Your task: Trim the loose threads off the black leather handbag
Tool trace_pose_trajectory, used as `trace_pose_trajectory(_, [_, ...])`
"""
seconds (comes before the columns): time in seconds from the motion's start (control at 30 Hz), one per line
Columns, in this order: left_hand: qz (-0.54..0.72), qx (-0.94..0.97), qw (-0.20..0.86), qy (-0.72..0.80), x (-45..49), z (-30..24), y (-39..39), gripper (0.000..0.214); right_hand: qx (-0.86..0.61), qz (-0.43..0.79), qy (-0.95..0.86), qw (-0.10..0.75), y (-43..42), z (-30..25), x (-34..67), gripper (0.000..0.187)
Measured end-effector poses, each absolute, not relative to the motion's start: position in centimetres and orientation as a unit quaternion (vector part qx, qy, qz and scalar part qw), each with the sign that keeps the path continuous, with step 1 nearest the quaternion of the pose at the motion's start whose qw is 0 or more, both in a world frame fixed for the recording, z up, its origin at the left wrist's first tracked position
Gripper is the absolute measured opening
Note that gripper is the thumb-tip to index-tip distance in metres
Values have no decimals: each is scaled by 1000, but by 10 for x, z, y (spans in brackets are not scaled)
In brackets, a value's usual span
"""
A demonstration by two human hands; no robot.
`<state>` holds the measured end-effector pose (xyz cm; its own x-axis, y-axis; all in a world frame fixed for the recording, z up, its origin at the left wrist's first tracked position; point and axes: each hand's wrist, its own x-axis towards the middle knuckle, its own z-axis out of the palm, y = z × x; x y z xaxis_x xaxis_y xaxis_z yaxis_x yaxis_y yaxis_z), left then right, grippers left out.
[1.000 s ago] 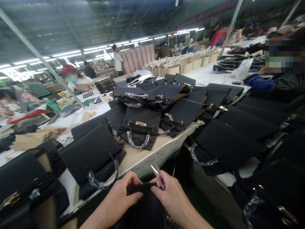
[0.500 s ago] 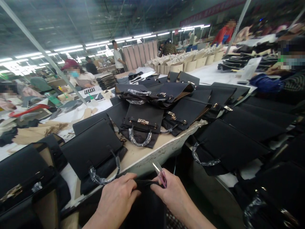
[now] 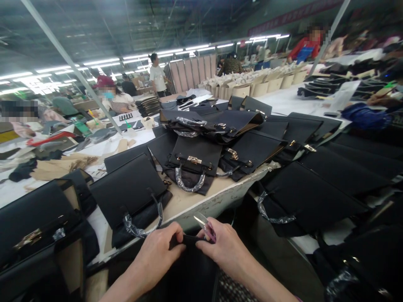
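Note:
At the bottom centre, a black leather handbag is in my lap, partly hidden by shadow and my hands. My left hand is closed, thumb and forefinger at the bag's upper edge. My right hand grips small pink-handled scissors, their bare blades apart and pointing up and left. The thumb of this same hand presses on the bag's edge, close to the left fingers. Just beyond stands a table edge, with a finished-looking black handbag lying to the left, its handle wrapped in clear plastic.
Black handbags with gold clasps are piled on the table ahead. More black bags lie on a surface at right. Beige bag parts stand in rows farther back. A slanting metal pole rises at left. Several people work around.
The view has shifted slightly left, so the scene sits farther right. The scissors have tilted left, and my left forefinger has lifted into a more rounded curl at the bag's edge.

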<state>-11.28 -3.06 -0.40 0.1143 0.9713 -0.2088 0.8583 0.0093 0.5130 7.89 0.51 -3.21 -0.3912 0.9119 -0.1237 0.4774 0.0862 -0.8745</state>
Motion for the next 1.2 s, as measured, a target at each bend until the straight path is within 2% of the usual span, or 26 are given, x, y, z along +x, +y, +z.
trace_pose_trajectory(0.2, [153,679,321,642,-109,-6,-30,16,-514,414,-713,236,2,-32,70,25])
trace_pose_trajectory(0.4, [125,679,341,638,-108,-2,-27,7,-543,447,-675,223,6,-30,73,26])
trace_pose_trajectory(0.63, [122,688,344,628,-107,-2,-22,7,-515,584,-565,272,12,-46,71,21])
trace_pose_trajectory(0.77, [110,682,347,634,-109,1,-25,8,-471,672,-498,280,22,-53,90,29])
trace_pose_trajectory(0.87, [101,682,357,630,-108,6,-35,12,-546,607,-532,225,33,-76,117,31])
trace_pose_trajectory(0.97, [106,688,355,624,-107,8,-48,15,-621,425,-637,169,40,-109,145,35])
trace_pose_trajectory(1.2, [89,662,358,652,-97,11,-61,10,-655,387,-641,102,52,-155,169,22])
